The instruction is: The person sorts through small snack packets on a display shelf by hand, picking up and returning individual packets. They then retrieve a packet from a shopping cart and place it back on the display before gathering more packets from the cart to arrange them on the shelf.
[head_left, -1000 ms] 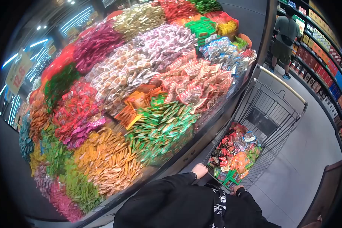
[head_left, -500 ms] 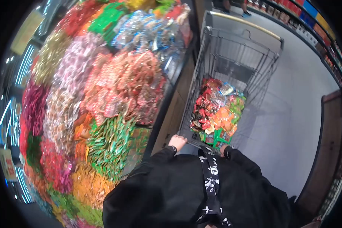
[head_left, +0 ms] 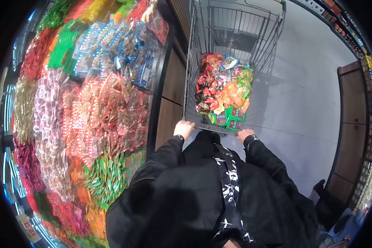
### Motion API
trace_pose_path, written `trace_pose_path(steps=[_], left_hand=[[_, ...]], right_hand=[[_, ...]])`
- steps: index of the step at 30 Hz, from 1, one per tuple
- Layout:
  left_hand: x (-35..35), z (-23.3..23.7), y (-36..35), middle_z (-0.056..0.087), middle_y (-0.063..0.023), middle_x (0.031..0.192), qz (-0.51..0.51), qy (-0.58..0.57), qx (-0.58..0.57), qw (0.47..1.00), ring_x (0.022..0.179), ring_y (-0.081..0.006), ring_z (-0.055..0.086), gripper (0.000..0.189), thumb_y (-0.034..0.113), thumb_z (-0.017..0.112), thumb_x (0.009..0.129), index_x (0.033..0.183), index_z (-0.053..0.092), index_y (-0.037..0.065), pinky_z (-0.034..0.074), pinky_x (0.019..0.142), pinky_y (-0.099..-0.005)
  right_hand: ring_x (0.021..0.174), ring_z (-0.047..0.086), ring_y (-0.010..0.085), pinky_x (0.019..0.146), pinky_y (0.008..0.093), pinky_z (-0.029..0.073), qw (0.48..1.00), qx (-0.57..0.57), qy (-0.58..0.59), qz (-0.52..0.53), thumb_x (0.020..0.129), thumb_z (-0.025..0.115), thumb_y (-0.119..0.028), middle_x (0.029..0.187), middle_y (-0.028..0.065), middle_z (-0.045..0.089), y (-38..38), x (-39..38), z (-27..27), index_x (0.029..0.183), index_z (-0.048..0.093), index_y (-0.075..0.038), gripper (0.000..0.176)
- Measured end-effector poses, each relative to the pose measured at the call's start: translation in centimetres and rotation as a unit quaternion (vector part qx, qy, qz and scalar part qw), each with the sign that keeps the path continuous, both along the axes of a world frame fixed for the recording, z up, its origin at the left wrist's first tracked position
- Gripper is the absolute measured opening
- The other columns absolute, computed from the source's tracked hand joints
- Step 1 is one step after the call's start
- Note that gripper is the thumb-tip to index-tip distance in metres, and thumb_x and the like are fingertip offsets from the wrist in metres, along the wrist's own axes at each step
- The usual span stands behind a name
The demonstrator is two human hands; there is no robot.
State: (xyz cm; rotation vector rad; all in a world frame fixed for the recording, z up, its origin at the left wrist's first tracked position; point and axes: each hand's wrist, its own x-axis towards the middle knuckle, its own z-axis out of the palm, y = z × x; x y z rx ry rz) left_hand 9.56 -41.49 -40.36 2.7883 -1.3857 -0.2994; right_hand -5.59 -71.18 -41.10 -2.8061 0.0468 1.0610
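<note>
My left hand (head_left: 184,129) is closed on the near left corner of a wire shopping cart (head_left: 262,62). At the near right corner, my right hand (head_left: 244,134) has its fingers wrapped round the cart's rim. Inside the cart lies a heap of wrapped snacks (head_left: 223,84) in red, orange and green, with green packets (head_left: 234,118) at its near end. The black sleeves reach forward from both sides of my body.
A long display of packaged snacks in colored heaps (head_left: 99,111) runs along the left, edged by a dark wooden base (head_left: 172,87). Grey floor (head_left: 306,99) extends right of the cart. Wooden shelving (head_left: 353,120) curves along the far right.
The cart and its snacks now appear higher and further left in view. Both hands have shifted up slightly, and my right hand shows more clearly. The display has moved left.
</note>
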Motion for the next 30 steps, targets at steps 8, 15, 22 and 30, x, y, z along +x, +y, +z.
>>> trace_pose_path(steps=[8, 15, 22, 30], left_hand=[[7.8, -0.8, -2.8, 0.062, -0.0053, 0.075, 0.002, 0.009, -0.010, 1.000, 0.077, -0.0204, 0.063, 0.013, 0.025, 0.063, 0.078, 0.083, 0.062, 0.013, 0.045, 0.080, -0.0345], [13.9, -1.5, -4.9, 0.062, -0.0058, 0.077, 0.002, 0.024, -0.015, 1.000, 0.077, -0.0200, 0.063, 0.013, 0.024, 0.060, 0.080, 0.084, 0.062, 0.012, 0.045, 0.080, -0.0335], [18.4, -2.6, -5.6, 0.061, -0.0056, 0.075, 0.000, 0.029, -0.012, 1.000, 0.077, -0.0205, 0.063, 0.013, 0.023, 0.058, 0.081, 0.085, 0.063, 0.012, 0.046, 0.080, -0.0334], [21.2, -2.9, -6.1, 0.060, -0.0041, 0.074, -0.005, 0.002, -0.033, 0.999, 0.073, -0.0191, 0.063, 0.017, 0.024, 0.058, 0.080, 0.092, 0.064, 0.013, 0.046, 0.082, -0.0330]], right_hand=[[0.082, 0.066, 0.0264, 0.088, 0.0415, 0.044, 0.998, -0.029, -0.044, -0.027, 0.087, 0.052, -0.034, 0.083, 0.0107, 0.068, -1.9, 7.0, -0.6, 0.095, 0.060, -0.010, 0.027], [0.081, 0.065, 0.0296, 0.073, 0.0420, 0.049, 0.998, -0.039, -0.015, -0.045, 0.088, 0.052, -0.035, 0.083, 0.0113, 0.067, -3.9, 13.4, -2.0, 0.098, 0.060, -0.009, 0.028], [0.089, 0.063, 0.0318, 0.077, 0.0445, 0.049, 0.998, -0.013, 0.040, -0.056, 0.087, 0.054, -0.035, 0.090, 0.0152, 0.066, -5.3, 19.5, -1.7, 0.098, 0.064, -0.008, 0.031], [0.095, 0.061, 0.0309, 0.082, 0.0433, 0.048, 0.993, 0.000, 0.116, -0.034, 0.083, 0.058, -0.037, 0.095, 0.0150, 0.065, -7.3, 24.7, -1.4, 0.102, 0.064, -0.009, 0.035]])
